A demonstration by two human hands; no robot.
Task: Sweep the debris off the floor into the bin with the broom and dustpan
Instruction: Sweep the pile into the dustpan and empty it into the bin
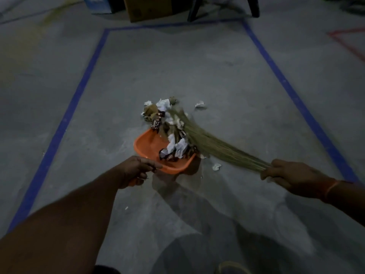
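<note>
An orange dustpan (147, 145) sits tilted on the grey floor in the middle of the view. My left hand (136, 171) grips its handle at the near edge. My right hand (284, 173) grips the bundled stalks of a straw broom (215, 145), whose bristles lie across the pan's right side. A pile of debris (158, 113), crumpled white paper, brown scraps and shiny wrappers, lies at the pan's mouth, and some of it is inside the pan. Loose paper bits lie on the floor at the far right of the pile (199, 104) and beside the pan (216, 166).
Blue tape (83, 84) marks a rectangle on the floor around the work spot. A cardboard box (148, 7), a blue box (96, 3) and dark chair legs (254, 8) stand beyond its far edge. Red tape (343, 40) lies at the far right.
</note>
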